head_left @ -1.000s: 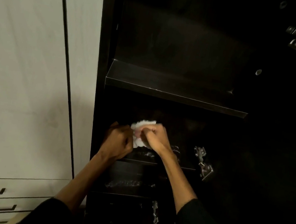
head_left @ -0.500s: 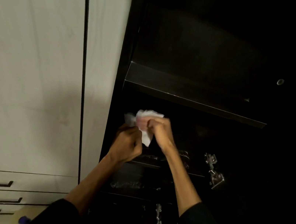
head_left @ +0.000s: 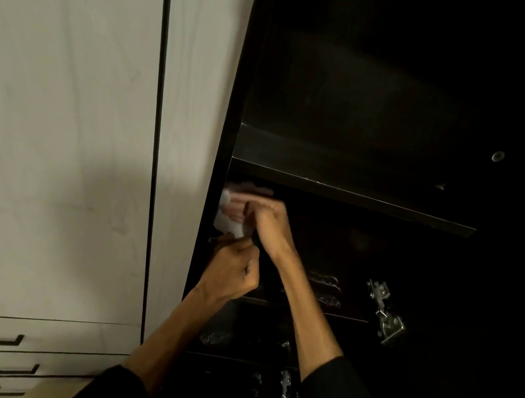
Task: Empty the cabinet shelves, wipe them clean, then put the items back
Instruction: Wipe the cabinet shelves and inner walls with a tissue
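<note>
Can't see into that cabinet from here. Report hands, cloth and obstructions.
Right hand grips the white cloth under the dark shelf. Left hand fisted just below; grip on cloth unclear. Nothing blocking.

Both forearms are extending forward, sleeves at the elbows. The left hand (head_left: 231, 271) is curling into a fist, just below the right hand (head_left: 263, 218), whose fingers are pinching a white cloth (head_left: 228, 222).

Both hands (head_left: 249, 231) hold white tissue (head_left: 228, 222) under dark shelf (head_left: 341, 190).
</note>
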